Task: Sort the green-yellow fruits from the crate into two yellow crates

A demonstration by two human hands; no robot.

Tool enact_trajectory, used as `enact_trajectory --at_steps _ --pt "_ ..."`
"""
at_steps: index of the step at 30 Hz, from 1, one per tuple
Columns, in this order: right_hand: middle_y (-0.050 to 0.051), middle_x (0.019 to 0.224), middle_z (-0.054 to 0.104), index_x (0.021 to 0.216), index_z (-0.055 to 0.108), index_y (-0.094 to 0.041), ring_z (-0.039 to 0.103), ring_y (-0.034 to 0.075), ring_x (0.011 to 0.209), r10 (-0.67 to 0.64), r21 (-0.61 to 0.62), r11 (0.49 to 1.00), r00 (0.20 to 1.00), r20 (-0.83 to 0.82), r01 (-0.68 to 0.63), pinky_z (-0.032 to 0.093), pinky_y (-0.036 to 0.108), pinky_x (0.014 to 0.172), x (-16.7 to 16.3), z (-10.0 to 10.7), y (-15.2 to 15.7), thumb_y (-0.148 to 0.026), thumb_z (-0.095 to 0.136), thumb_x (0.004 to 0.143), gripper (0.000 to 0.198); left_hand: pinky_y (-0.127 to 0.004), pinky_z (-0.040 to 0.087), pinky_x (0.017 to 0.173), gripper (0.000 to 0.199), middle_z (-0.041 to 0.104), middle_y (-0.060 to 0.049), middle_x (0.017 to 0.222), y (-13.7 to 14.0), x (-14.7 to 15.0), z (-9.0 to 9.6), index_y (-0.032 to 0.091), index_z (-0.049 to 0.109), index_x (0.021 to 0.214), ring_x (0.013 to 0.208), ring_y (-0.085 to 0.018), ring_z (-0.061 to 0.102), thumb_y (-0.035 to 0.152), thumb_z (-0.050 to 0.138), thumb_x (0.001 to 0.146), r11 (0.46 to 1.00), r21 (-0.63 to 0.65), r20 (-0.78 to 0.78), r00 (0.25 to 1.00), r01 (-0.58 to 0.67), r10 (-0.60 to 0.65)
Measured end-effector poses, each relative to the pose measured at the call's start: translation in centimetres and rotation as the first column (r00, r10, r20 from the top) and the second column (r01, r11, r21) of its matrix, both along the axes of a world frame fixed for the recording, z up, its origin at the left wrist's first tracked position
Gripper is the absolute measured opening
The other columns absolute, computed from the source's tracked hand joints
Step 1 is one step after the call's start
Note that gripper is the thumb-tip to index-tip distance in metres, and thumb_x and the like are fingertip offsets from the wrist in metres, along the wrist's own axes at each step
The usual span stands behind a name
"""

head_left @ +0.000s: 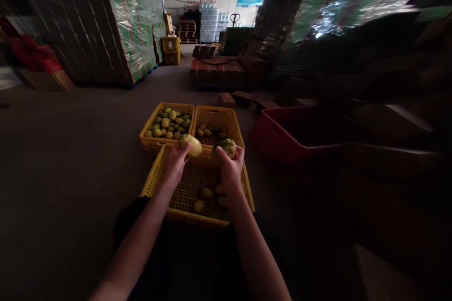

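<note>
My left hand [177, 157] is closed around a yellow mango [191, 146], its thumb along the near side. In my right hand [231, 164] sits a greener mango [229, 147] with a pale, uneven end, gripped between thumb and fingers. Both fruits are held above the near yellow crate [155, 176], where several mangoes [206, 193] lie toward the right front, partly hidden by my right forearm. Behind it on the left, another yellow crate [141, 135] is well filled with green and yellow mangoes [171, 122]. The back right crate [237, 124] holds several mangoes [212, 130].
A red bin [282, 138] stands to the right of the crates. Cardboard boxes [226, 99] lie on the floor beyond. Tall wrapped stacks [130, 19] rise on the left and on the right [300, 23]. Farther back are flat cartons on a pallet [217, 73] and yellow crates [171, 51].
</note>
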State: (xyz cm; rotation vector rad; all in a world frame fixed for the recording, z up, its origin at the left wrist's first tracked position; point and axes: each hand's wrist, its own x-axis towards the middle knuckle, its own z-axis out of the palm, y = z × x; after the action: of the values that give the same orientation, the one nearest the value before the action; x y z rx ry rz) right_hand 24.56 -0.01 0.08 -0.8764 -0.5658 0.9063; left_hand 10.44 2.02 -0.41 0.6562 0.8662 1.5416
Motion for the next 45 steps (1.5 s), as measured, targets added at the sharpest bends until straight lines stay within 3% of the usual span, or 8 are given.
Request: enact_trajectory --at_steps 3,7,21,26,31,37,42,45 --pt "-0.004 0.076 0.067 0.082 0.058 -0.022 0.061 0.012 0.065 0.173 -0.054 0.977 0.919 -0.354 -0.204 0.052 0.024 0.059 0.8 0.0 0.5 -0.027 0.076 0.061 0.028 -0.031 0.055 0.076 0.022 0.069 -0.009 0.093 0.0 -0.1 0.5 0.016 0.064 0.096 0.091 -0.021 0.067 0.034 0.061 0.084 0.969 -0.169 0.364 0.925 0.179 -0.108" --pt "-0.002 0.064 0.068 0.076 0.061 -0.022 0.064 0.017 0.059 0.263 -0.110 0.915 0.779 -0.569 -0.389 0.054 0.031 0.055 1.1 0.0 0.5 -0.038 0.058 0.076 0.017 -0.036 0.057 0.081 0.035 0.069 -0.015 0.103 -0.5 -0.5 1.0 0.011 0.063 0.101 0.103 -0.026 0.065 0.036 0.041 0.092 0.952 -0.083 0.628 0.757 0.293 -0.178" --pt "0.000 0.067 0.072 0.080 0.063 -0.022 0.068 0.016 0.064 0.303 -0.195 0.828 0.713 -0.633 -0.525 0.059 0.034 0.064 -0.4 -1.3 1.6 -0.022 0.040 0.089 0.025 -0.024 0.048 0.048 0.037 0.064 -0.003 0.065 0.6 -1.0 0.4 0.016 0.063 0.080 0.053 -0.013 0.056 0.042 0.039 0.092 0.941 -0.303 0.633 0.770 0.150 0.081" --pt "0.006 0.068 0.071 0.085 0.065 -0.018 0.069 0.020 0.067 0.315 -0.196 0.803 0.679 -0.663 -0.563 0.060 0.041 0.068 -0.4 -0.9 1.1 -0.036 0.037 0.091 0.033 -0.027 0.052 0.056 0.025 0.067 -0.004 0.072 0.5 -0.5 0.2 0.018 0.064 0.085 0.064 -0.016 0.064 0.031 0.044 0.092 0.929 -0.328 0.601 0.797 0.172 0.064" --pt "0.004 0.070 0.070 0.082 0.065 -0.019 0.067 0.019 0.064 0.361 -0.132 0.862 0.776 -0.517 -0.489 0.058 0.038 0.068 -0.4 -1.3 0.8 -0.040 0.054 0.081 0.024 -0.029 0.054 0.064 0.027 0.067 -0.006 0.076 0.2 -0.6 0.8 0.015 0.065 0.083 0.070 -0.017 0.066 0.028 0.042 0.089 0.930 -0.299 0.657 0.753 0.213 0.039" --pt "-0.001 0.075 0.069 0.079 0.066 -0.022 0.064 0.016 0.073 0.095 -0.006 0.995 0.993 -0.067 -0.095 0.053 0.030 0.073 -1.5 -1.2 -0.6 -0.034 0.059 0.077 0.014 -0.024 0.047 0.056 0.038 0.061 -0.004 0.058 -0.7 0.5 1.0 0.015 0.062 0.059 0.056 -0.014 0.059 0.039 0.045 0.083 0.987 -0.151 0.372 0.928 0.050 0.010" --pt "0.002 0.077 0.070 0.077 0.070 -0.019 0.062 0.018 0.075 -0.158 0.211 0.975 0.892 0.424 0.072 0.048 0.031 0.073 -2.5 -0.1 -2.4 -0.035 0.054 0.081 0.023 -0.026 0.048 0.064 0.035 0.065 -0.004 0.059 -2.3 1.9 0.5 0.017 0.066 0.058 0.064 -0.017 0.063 0.042 0.049 0.077 0.995 0.099 0.027 1.000 0.007 -0.010" --pt "0.002 0.080 0.071 0.082 0.071 -0.020 0.063 0.019 0.077 -0.139 0.236 0.971 0.866 0.481 0.025 0.047 0.031 0.074 -2.7 0.1 -2.9 -0.035 0.053 0.082 0.023 -0.028 0.049 0.069 0.037 0.068 -0.006 0.065 -2.6 1.9 0.4 0.017 0.068 0.061 0.070 -0.020 0.065 0.040 0.045 0.079 0.987 0.159 -0.003 1.000 0.017 -0.016"
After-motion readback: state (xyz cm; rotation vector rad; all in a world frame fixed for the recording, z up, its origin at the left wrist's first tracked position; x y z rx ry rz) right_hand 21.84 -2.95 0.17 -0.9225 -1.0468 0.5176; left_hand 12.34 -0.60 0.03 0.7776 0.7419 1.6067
